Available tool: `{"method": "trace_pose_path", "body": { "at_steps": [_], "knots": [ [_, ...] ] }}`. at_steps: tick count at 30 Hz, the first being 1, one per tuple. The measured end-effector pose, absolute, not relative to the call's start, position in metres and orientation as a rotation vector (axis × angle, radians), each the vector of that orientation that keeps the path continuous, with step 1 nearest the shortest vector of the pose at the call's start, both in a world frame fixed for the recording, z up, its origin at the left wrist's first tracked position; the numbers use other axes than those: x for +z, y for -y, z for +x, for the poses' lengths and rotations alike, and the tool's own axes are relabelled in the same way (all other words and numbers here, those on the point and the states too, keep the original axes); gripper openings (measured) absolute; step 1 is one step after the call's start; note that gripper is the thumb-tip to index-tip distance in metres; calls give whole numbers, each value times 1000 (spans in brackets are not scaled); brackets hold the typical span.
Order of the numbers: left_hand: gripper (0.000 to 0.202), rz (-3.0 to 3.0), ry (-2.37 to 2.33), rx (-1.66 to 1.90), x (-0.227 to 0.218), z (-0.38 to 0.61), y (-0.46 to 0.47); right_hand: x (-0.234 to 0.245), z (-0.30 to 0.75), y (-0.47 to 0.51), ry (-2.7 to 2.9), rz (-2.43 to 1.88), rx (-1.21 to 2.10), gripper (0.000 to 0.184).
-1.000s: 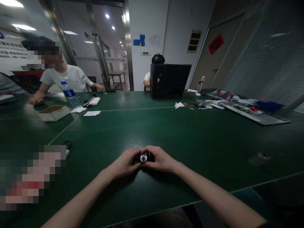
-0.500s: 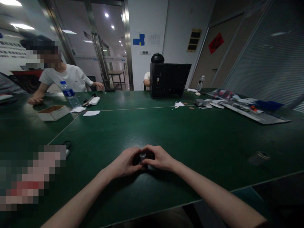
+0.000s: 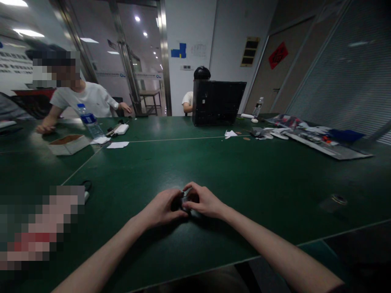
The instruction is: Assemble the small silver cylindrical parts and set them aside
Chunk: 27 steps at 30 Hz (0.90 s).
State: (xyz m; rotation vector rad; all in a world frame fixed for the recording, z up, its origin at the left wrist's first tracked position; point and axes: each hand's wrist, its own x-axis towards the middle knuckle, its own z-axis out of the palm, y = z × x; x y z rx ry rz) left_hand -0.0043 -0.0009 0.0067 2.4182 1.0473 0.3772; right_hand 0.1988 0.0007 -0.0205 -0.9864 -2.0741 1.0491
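Just in front of me on the green table [image 3: 159, 162], both hands curl in around a small grey metallic cylinder [image 3: 184, 200]. My left hand [image 3: 166, 206] closes on its left side, thumb low and fingers bent behind it. From the right, my right hand [image 3: 206, 201] pinches it, with the thumb across its near side and the index finger arched above. Fingers cover most of the cylinder, and its exact kind is too small to make out.
To the right stands a can-like metal cylinder [image 3: 332, 202]. A black computer case [image 3: 218, 103] is at the far edge, a person behind it. At the left are an open box [image 3: 70, 145], a water bottle [image 3: 91, 122] and a seated person. A cluttered board [image 3: 330, 148] lies far right.
My right hand's fingers have lifted slightly and parted from my left fingertips. The cylinder's round top, visible before, is now mostly covered or tilted.
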Motion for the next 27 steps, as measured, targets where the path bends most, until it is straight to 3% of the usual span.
{"method": "trace_pose_path", "body": {
  "at_steps": [19, 27],
  "knots": [
    [35, 2420, -1030, 389, 11, -4, 2, -16, 201, 0, 2077, -936, 1044, 33],
    [30, 2363, -1064, 434, 17, -2, 6, -14, 208, -3, 2033, -874, 1150, 54]
  ]
}}
